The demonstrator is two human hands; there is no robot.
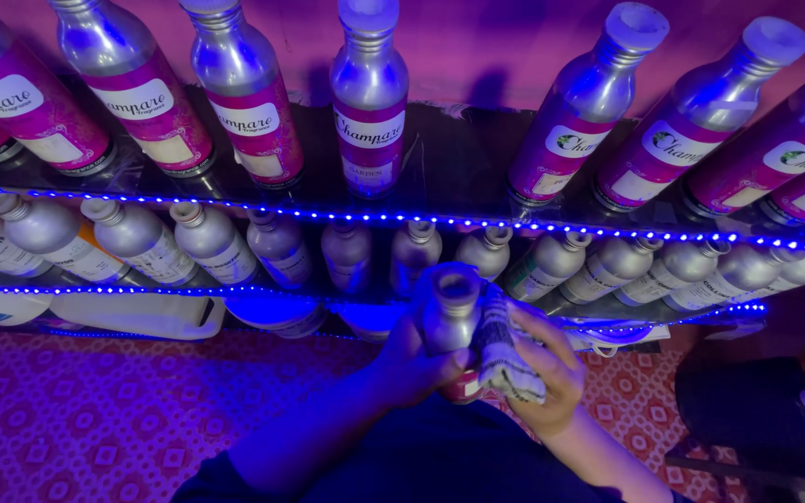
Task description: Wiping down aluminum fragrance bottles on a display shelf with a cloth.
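My left hand (412,359) grips a silver metal bottle (452,312) with a pink label, held upright in front of the shelves. Against the bottle's right side my right hand (542,368) presses a crumpled light cloth (505,349). Both hands meet just below the lower shelf, near the middle of the view.
Two glass shelves edged with blue light strips (402,220) carry rows of silver bottles: large pink-labelled ones (370,102) above, smaller ones (277,247) below. A white plastic container (137,312) lies lower left. A red patterned floor (95,419) spreads underneath, a dark object (757,410) at right.
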